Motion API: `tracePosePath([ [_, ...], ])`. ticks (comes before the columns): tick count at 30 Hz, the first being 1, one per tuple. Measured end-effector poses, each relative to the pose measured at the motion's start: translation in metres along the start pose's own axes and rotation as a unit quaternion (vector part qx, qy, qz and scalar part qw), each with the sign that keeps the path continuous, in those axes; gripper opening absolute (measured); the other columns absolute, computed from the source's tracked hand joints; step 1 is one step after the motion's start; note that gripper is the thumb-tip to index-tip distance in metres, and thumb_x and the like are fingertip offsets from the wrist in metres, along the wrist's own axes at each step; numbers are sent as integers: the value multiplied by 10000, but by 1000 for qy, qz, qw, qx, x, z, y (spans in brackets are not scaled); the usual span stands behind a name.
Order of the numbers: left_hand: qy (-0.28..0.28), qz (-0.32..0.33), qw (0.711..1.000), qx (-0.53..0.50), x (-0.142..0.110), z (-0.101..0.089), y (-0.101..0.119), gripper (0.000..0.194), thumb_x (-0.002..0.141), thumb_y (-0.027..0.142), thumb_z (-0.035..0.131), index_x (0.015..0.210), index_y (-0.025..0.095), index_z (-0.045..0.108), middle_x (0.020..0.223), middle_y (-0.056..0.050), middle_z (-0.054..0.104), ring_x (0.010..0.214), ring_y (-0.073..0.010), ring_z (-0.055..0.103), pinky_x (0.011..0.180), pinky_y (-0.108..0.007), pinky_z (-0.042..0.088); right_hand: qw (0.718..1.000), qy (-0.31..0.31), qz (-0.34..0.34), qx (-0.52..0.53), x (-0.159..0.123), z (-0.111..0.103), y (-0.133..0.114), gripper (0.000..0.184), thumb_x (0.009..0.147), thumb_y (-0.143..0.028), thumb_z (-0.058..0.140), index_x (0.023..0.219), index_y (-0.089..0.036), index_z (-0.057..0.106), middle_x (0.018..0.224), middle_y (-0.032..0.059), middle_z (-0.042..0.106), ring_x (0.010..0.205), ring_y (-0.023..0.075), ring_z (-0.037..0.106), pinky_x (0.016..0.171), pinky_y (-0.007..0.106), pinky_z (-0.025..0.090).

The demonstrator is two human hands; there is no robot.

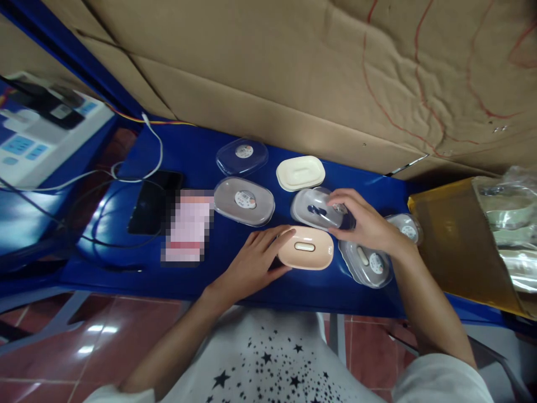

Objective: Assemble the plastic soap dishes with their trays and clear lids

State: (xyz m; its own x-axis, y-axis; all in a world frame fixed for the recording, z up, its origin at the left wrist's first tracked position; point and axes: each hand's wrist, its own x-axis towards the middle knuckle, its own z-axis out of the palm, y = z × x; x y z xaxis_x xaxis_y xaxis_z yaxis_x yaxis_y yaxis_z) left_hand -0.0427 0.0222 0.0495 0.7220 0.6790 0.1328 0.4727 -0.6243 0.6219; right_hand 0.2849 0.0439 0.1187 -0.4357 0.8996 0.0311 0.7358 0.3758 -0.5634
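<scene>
A peach oval dish (320, 259) with a pale slot-shaped piece in its middle lies near the table's front edge. My left hand (263, 251) grips its left end, thumb and fingers around the rim. Behind it, my right hand (359, 217) has its fingers closed on the right end of a clear oval lid (307, 200) with a round label; whether a dish sits under this lid I cannot tell. A cream oval piece (301, 172) lies farther back. Left of it are a clear lid (226, 162) and a greyish lidded oval container (224, 202), each with a label.
Under my right forearm are labelled clear-topped containers (364, 273). An open cardboard box (453, 240) with wrapped items stands at the right. A black phone (145, 210), cables and a blurred pink sheet (188, 224) lie left. A cardboard wall (251, 73) borders the blue table (243, 280).
</scene>
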Motion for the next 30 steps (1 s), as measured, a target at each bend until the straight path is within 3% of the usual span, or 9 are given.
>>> tracePosePath([
  [4, 10, -13, 999, -33, -3, 3, -3, 824, 1005, 309, 747, 1689, 283, 287, 1613, -137, 575, 1466, -326, 581, 1163, -522, 505, 997, -49, -41, -47, -13, 15, -39, 504, 969, -274, 755, 1437, -324, 574, 1628, 114, 517, 1546, 361, 469, 1225, 606, 463],
  [7, 26, -19, 999, -43, -7, 5, -5, 860, 1003, 301, 750, 1705, 295, 253, 1607, -152, 571, 1477, -338, 574, 1162, -547, 508, 991, -86, -69, -75, -20, 29, -59, 495, 990, -236, 717, 1467, -305, 602, 1647, 110, 534, 1545, 354, 467, 1220, 595, 475],
  [12, 22, -29, 998, -48, -11, 2, -6, 924, 997, 314, 780, 1730, 343, 218, 1600, -150, 560, 1489, -353, 557, 1164, -549, 522, 986, -98, -107, -88, -26, 58, -69, 500, 1005, -190, 679, 1483, -324, 617, 1693, 81, 508, 1614, 317, 404, 1292, 593, 424],
  [17, 14, -15, 999, -36, -16, -1, -10, 974, 982, 342, 813, 1746, 335, 209, 1649, -161, 511, 1533, -363, 510, 1182, -544, 515, 983, -54, -102, -142, -28, 85, -75, 491, 1038, -271, 696, 1516, -307, 593, 1719, 108, 480, 1653, 337, 351, 1340, 644, 355],
  [22, 49, 8, 999, 3, -29, -3, -15, 887, 978, 378, 823, 1707, 371, 318, 1680, -136, 491, 1511, -358, 532, 1186, -551, 509, 990, -56, -120, -47, -16, 70, -67, 452, 1105, -362, 583, 1545, -259, 567, 1685, 118, 519, 1641, 263, 386, 1318, 503, 426],
  [25, 80, -13, 995, 51, -37, -6, -10, 819, 979, 386, 820, 1670, 355, 382, 1659, -154, 493, 1474, -378, 549, 1155, -567, 522, 992, -6, -39, -117, -12, 52, -46, 408, 1140, -345, 502, 1536, -276, 577, 1632, 104, 591, 1586, 284, 475, 1311, 586, 386],
  [30, 161, -40, 978, 123, -33, 4, 11, 787, 992, 357, 782, 1663, 301, 375, 1489, -201, 576, 1351, -401, 608, 1058, -560, 572, 971, -20, 37, -235, -20, 31, -11, 335, 1124, -356, 532, 1400, -229, 674, 1423, 140, 746, 1347, 336, 687, 1197, 627, 431],
])
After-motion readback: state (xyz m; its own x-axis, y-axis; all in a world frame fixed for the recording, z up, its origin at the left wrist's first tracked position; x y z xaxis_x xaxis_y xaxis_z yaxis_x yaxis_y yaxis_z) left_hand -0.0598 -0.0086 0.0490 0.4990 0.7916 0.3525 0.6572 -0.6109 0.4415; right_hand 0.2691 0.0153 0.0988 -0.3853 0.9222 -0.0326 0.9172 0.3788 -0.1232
